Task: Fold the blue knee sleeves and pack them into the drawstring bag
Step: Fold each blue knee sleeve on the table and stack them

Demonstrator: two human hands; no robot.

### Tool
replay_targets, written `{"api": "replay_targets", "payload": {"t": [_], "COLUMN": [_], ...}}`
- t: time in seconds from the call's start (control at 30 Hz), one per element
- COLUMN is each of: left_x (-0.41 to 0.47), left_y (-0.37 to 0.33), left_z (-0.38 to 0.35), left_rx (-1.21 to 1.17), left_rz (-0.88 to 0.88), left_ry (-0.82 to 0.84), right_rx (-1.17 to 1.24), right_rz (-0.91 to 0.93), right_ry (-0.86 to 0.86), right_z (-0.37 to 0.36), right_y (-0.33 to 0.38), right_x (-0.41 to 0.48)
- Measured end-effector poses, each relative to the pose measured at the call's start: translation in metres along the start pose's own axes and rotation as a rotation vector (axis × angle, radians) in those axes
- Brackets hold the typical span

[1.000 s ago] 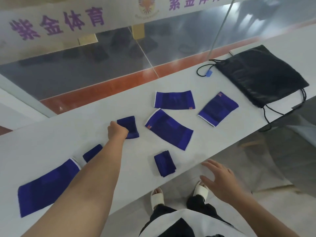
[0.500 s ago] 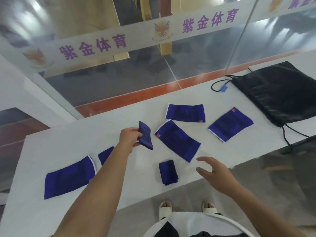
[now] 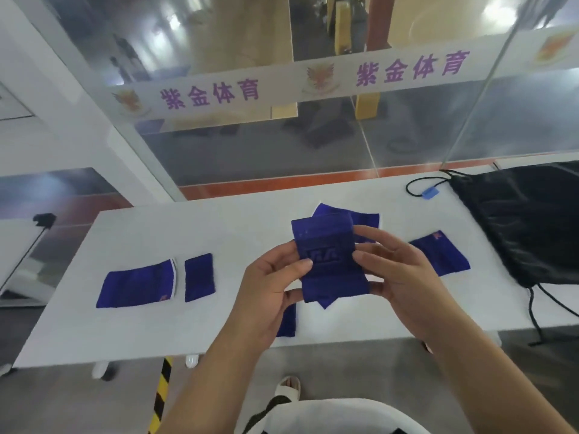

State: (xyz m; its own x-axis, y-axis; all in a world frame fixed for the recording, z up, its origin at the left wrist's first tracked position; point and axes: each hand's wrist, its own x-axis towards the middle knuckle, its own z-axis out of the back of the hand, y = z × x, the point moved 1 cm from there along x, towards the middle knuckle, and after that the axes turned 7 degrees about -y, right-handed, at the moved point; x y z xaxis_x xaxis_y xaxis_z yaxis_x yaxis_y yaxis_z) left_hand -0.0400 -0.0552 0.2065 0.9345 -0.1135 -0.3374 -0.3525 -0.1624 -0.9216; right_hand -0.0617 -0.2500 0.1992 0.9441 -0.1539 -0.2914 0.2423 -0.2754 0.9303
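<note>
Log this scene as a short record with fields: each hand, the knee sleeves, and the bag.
left hand: grips the held knee sleeve, above the table
right hand: pinches its right edge
flat sleeves: far-left sleeve, right sleeve, rear sleeve partly behind the held one
folded sleeves: left folded sleeve beside the far-left one; near-edge folded sleeve, partly hidden by the left hand
drawstring bag: black, lying at far right; inside not visible
</note>
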Motion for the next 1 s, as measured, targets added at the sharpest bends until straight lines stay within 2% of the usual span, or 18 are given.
{"api": "replay_targets", "payload": {"t": [0.23, 0.4, 0.5, 0.63, 0.77, 1.0], "left_x": [-0.029, -0.049, -0.059, -0.065, -0.07, -0.075], "left_y": [0.02, 0.008, 0.008, 0.023, 0.039, 0.038], "left_z": [-0.033, -0.055, -0.065, -0.073, -0.073, -0.073], "left_rx": [0.0, 0.008, -0.004, 0.063, 0.099, 0.349], "left_rz": [0.049, -0.171, -0.203, -0.158, -0.06, 0.08], "left_ry": [-0.089, -0.055, -0.035, -0.054, -0.047, 0.108], "right_rx": [0.011, 0.101, 0.151, 0.11, -0.059, -0.189], "right_rz": [-0.048, 0.091, 0.084, -0.039, -0.046, -0.032], "right_ry": [0.041, 0.175, 0.231, 0.173, 0.205, 0.217], "right_z": [0.031, 0.055, 0.068, 0.082, 0.092, 0.089], "right_y": [0.002, 0.027, 0.033, 0.023, 0.008, -0.001], "right_x": [-0.014, -0.029, -0.036, -0.044, -0.056, -0.063]}}
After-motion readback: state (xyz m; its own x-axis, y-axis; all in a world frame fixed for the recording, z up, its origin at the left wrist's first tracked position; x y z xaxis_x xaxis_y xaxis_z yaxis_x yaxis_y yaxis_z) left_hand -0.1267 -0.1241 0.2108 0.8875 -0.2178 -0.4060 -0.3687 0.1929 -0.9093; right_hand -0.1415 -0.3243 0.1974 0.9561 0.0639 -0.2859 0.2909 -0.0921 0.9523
